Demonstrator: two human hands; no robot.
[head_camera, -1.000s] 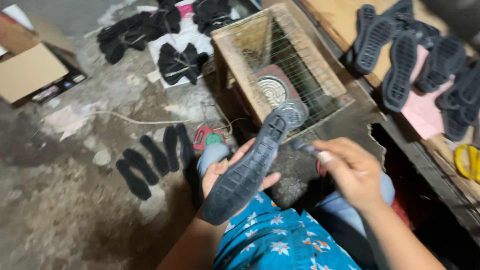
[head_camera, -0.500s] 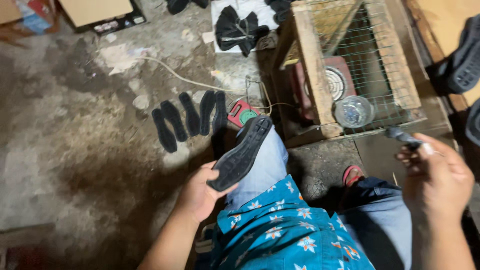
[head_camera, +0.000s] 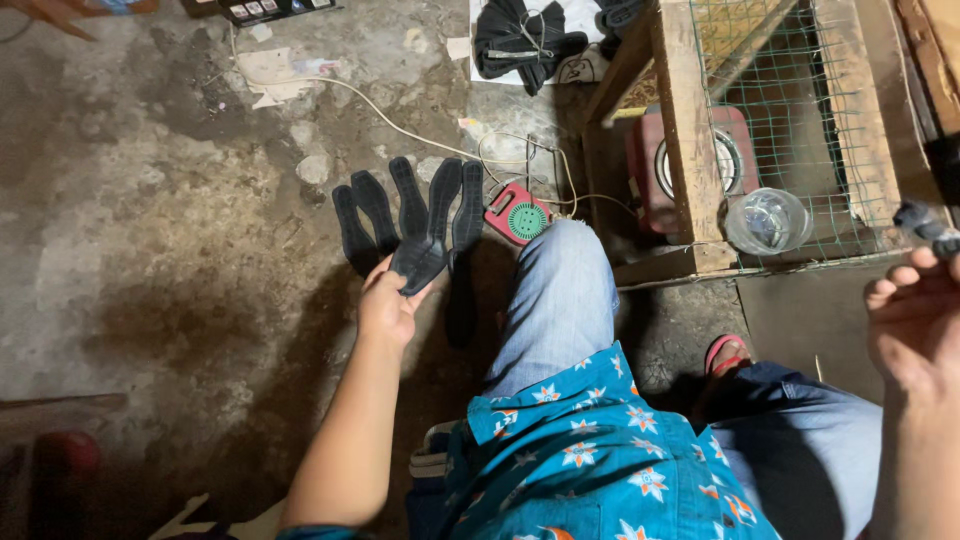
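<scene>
The left hand (head_camera: 388, 305) has swung out from over the lap and down to the concrete floor (head_camera: 170, 230), carrying the black shoe sole (head_camera: 428, 240) with it; half a second ago that sole was raised above the knee, and now it hangs just over the row of black soles (head_camera: 385, 210) lying side by side, its toe pinched between fingers and thumb. So this sole seems finished with and is joining the others. The right hand (head_camera: 915, 320) has pulled back to the frame's right edge, fingers curled around a small dark tool (head_camera: 925, 225), possibly a brush; the view cuts it off.
</scene>
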